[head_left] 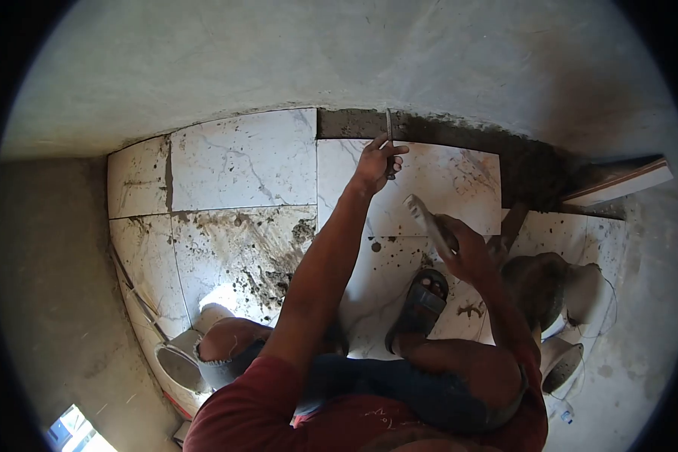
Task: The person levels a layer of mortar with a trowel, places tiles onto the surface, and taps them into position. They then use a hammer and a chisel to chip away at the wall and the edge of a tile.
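Note:
My left hand [380, 162] is closed round a thin metal rod [389, 124], a chisel by its look, whose upper end reaches into the mortar gap [354, 123] along the wall. Under that hand lies a white veined tile [437, 173] with brown smears at its right side. My right hand [463, 248] grips a hammer [427, 224], lifted over the tile's lower edge, its head up and to the left, apart from the rod.
Dirt-speckled tiles [241, 256] spread at the left. A bucket [179, 365] stands lower left, another container [563, 365] lower right. A tile piece [621, 183] leans at the right beside dark mortar [535, 173]. The grey wall [339, 60] curves across the top.

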### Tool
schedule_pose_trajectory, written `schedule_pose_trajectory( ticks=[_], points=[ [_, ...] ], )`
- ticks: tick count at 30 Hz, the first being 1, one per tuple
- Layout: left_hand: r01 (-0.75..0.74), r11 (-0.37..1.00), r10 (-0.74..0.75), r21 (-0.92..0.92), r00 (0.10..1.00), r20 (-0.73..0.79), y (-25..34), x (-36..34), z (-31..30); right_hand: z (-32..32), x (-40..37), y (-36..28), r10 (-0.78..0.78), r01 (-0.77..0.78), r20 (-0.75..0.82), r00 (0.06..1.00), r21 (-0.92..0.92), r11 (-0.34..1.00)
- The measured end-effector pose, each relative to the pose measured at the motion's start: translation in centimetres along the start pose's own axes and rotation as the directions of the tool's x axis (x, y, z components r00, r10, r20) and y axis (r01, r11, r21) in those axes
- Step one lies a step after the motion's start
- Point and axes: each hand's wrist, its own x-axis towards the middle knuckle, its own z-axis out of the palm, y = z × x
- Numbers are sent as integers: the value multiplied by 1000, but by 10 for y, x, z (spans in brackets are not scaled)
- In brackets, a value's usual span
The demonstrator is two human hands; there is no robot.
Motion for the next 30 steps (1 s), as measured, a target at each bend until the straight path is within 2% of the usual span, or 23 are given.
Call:
schedule_pose_trajectory(
  ticks=[2, 5, 7, 9, 11, 15, 17, 18, 20, 21, 23, 24, 26, 27, 29, 30],
  points=[
    [-3, 998, 1, -60, 1000, -22, -6, -3, -1, -5, 2, -1, 8, 4, 142, 990, -84, 996],
    [7, 997, -9, -74, 1000, -27, -14, -5, -4, -5, 2, 4, 10, 22, 226, 974, -139, 990],
    [21, 996, -25, -84, 999, -46, -19, -4, -9, -3, 1, 8, 12, 24, 250, 968, -141, 990],
    [-5, 979, 2, -205, 1000, -16, -14, 6, -13, -1, 4, 11, 5, 37, 276, 961, -144, 989],
    [1, 979, -6, -206, 1000, -27, -6, 13, -12, -1, 10, 15, -39, 105, 274, 961, -232, 967],
    [23, 983, -26, -180, 1000, -14, 4, 12, -8, 6, 23, 33, -124, 192, 254, 959, -265, 945],
    [45, 987, -47, -152, 999, -12, 4, 12, -11, 9, 29, 29, -201, 306, 316, 927, -330, 893],
    [73, 978, -73, -195, 997, 5, 6, 15, -13, 10, 31, 23, -200, 305, 318, 927, -327, 895],
    [101, 966, -98, -236, 995, 24, 12, 18, -16, 10, 38, 7, -472, 566, 329, 818, -305, 766],
    [119, 962, -114, -246, 993, 33, 16, 18, -16, 9, 42, 2, -473, 566, 329, 817, -303, 767],
    [129, 963, -130, -236, 991, 11, 24, 18, -13, 9, 51, -3, -601, 693, 362, 713, -232, 682],
    [127, 964, -128, -235, 992, 10, 25, 18, -12, 11, 57, 7, -603, 695, 361, 711, -232, 681],
    [113, 964, -120, -241, 993, -14, 28, 17, -9, 18, 76, 41, -572, 588, 213, 792, -518, 622],
    [111, 964, -118, -241, 993, -13, 26, 20, -12, 18, 85, 47, -573, 589, 213, 791, -519, 620],
    [70, 981, -62, -178, 997, 49, 22, 30, -21, 17, 96, 54, -330, 331, 97, 939, -515, 791],
    [65, 983, -57, -174, 997, 52, 27, 33, -19, 15, 98, 48, -334, 332, 92, 938, -517, 789]
  ],
)
